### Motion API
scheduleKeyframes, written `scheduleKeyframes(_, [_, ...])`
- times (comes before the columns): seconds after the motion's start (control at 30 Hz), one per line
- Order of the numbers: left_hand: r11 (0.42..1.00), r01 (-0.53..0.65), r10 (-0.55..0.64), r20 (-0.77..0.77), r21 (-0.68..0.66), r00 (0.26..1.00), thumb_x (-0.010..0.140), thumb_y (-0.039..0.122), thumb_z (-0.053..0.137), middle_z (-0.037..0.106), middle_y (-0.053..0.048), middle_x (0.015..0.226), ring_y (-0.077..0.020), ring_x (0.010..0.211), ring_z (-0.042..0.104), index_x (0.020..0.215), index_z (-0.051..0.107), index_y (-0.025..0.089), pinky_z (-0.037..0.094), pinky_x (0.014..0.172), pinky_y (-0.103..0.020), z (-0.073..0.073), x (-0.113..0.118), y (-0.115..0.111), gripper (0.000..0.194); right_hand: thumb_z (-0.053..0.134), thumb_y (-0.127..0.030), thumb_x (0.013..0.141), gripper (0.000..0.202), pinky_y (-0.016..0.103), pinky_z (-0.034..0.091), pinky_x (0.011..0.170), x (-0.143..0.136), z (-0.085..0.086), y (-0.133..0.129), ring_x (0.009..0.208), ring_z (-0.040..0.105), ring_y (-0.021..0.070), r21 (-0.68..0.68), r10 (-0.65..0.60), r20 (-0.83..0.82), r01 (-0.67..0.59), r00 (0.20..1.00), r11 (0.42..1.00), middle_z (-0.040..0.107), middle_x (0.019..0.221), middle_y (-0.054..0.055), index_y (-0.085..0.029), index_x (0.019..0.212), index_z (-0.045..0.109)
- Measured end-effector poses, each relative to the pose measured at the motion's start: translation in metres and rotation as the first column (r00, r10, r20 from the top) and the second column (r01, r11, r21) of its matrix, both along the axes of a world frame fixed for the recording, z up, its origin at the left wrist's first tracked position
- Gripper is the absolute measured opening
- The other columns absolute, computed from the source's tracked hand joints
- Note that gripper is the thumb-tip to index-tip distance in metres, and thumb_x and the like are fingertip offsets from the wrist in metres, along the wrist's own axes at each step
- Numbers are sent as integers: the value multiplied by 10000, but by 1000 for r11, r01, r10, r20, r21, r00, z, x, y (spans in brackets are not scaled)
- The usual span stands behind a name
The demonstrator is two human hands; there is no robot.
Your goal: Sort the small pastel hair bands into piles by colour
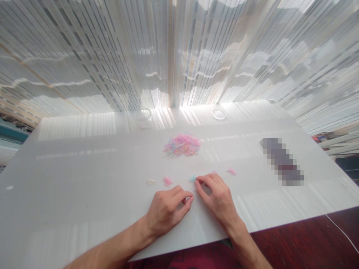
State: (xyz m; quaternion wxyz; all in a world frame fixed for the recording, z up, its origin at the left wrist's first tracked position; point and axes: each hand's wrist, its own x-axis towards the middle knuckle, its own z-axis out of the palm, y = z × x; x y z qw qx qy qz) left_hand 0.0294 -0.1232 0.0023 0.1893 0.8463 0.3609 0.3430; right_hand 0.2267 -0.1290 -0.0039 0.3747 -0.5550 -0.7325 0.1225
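Note:
A loose heap of thin pink, blue and yellow bands [183,145] lies on the white table [84,179]. Nearer to me is a row of small clusters: a pale yellow one [150,182], a pink one [167,181], a light blue one [192,178] and another pink one [231,171]. My left hand [171,207] is closed in a pinch below the pink and blue clusters; anything between its fingertips is too small to name. My right hand [214,192] has thumb and index finger bent together at the edge of the blue cluster, partly covering a further pink bit [214,172].
A blurred-out dark oblong object [283,160] lies on the right of the table. Two clear rings [219,114] [144,114] stand near the back edge, before a sheer striped curtain [174,56]. A white cable [342,233] crosses the dark red floor at right.

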Motion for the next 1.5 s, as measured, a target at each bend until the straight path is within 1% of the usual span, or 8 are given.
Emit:
scheduleKeyframes(0.2, [1000, 8, -8, -8, -13, 1000, 991, 193, 573, 681, 14, 718, -110, 562, 655, 969, 698, 195, 490, 555, -212, 1, 0, 0, 127, 604, -138, 965, 120, 333, 546, 733, 6, 3, -6, 792, 629, 185, -29, -11, -50, 10, 999, 1000, 660, 874, 34, -219, 1042, 648])
scheduleKeyframes(0.4, [1000, -3, 3, -14, -5, 1000, 989, 200, 575, 686, 21, 715, -105, 559, 654, 963, 697, 202, 489, 550, -203, 2, 1, 1, 126, 592, -186, 984, 132, 382, 564, 817, 17, 5, -15, 923, 632, 221, -71, 64, 33, -62, 997, 996, 652, 956, 59, -226, 1101, 640])
scheduleKeyframes(0.6, [1000, -7, 8, -24, 12, 1000, 996, 209, 563, 686, 19, 706, -105, 564, 654, 955, 698, 203, 492, 552, -198, 2, 1, 1, 141, 570, -174, 996, 82, 390, 562, 786, 16, 1, -14, 882, 621, 218, -78, 87, 43, -83, 995, 994, 631, 909, 54, -223, 992, 635])
scheduleKeyframes(0.73, [1000, -9, 10, -19, 16, 1000, 1002, 211, 559, 682, 20, 709, -108, 570, 656, 968, 697, 203, 490, 555, -205, 1, 1, 0, 143, 541, -159, 1008, 102, 398, 551, 786, 16, 2, -14, 869, 611, 212, -67, 126, 64, -122, 990, 990, 635, 917, 53, -217, 994, 623])
scheduleKeyframes(0.97, [998, -28, 28, -5, 49, 1000, 1011, 252, 570, 669, 31, 704, -101, 551, 636, 1057, 679, 180, 480, 536, -206, 1, 1, 0, 139, 524, -122, 1006, 116, 357, 548, 765, 19, 4, -28, 896, 599, 204, -70, 203, -50, -207, 978, 976, 619, 949, 57, -214, 1034, 589])
scheduleKeyframes(1.23, [1000, 0, 0, -15, 24, 1000, 1011, 279, 578, 681, 24, 724, -99, 562, 646, 1120, 671, 178, 501, 549, -199, 0, 0, 0, 175, 508, -80, 999, 152, 351, 538, 760, 14, 3, -36, 875, 591, 201, -45, 201, -99, -206, 975, 977, 622, 932, 57, -216, 1033, 567])
scheduleKeyframes(1.33, [1000, 13, -13, -9, 22, 1000, 1014, 269, 571, 684, 24, 722, -102, 575, 659, 1078, 686, 201, 509, 563, -199, 1, 1, 0, 148, 508, -86, 998, 149, 350, 539, 765, 14, 2, -36, 874, 598, 200, -52, 202, -107, -209, 973, 977, 628, 928, 55, -217, 1023, 574])
scheduleKeyframes(1.5, [1000, 18, -18, -5, 1, 1000, 1014, 248, 563, 690, 14, 722, -102, 578, 666, 991, 704, 201, 508, 565, -195, 3, 1, 1, 150, 509, -104, 997, 150, 355, 548, 750, 14, 2, -35, 857, 613, 206, -55, 190, -117, -198, 975, 979, 640, 920, 59, -224, 1020, 596])
